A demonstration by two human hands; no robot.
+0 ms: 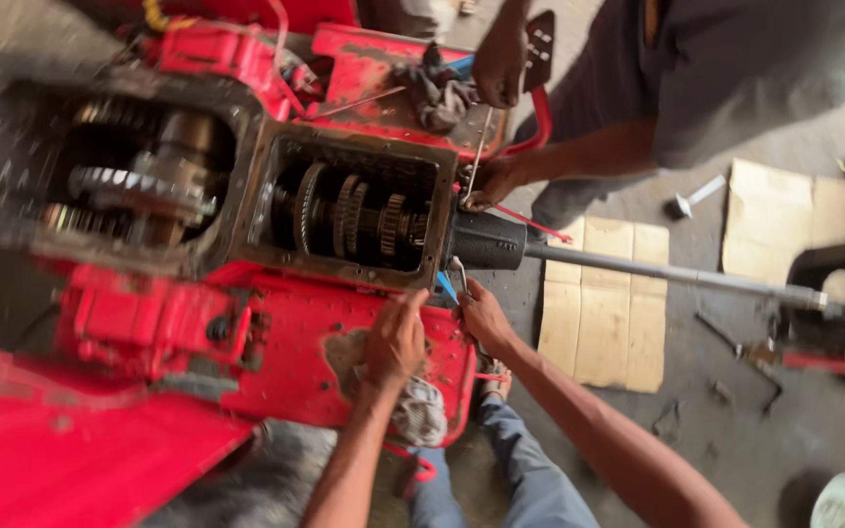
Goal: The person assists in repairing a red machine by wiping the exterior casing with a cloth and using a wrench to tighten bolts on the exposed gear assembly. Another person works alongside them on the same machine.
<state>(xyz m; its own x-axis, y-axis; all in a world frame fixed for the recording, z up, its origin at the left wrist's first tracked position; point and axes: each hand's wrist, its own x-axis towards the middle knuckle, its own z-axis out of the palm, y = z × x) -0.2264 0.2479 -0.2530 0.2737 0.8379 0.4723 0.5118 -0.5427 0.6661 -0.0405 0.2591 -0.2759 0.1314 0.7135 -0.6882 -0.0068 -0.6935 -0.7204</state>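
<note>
My left hand (395, 337) rests on the red housing (295, 332) just below the open gearbox (349, 210). Its fingers are bunched at the gearbox's lower right corner, beside a small blue piece (447, 286). My right hand (481, 315) is close beside it and grips a thin metal spanner (458, 270) that points up at the black shaft collar (486, 241). Motion blur hides what the left fingers pinch. Gears on a shaft show inside the opening.
Another person stands at the upper right, one hand (499, 64) on a rag-covered red plate, the other (491, 181) at the gearbox's far corner with a thin rod. A long grey shaft (667, 276) runs right. Cardboard sheets (603, 313) and loose tools lie on the concrete floor.
</note>
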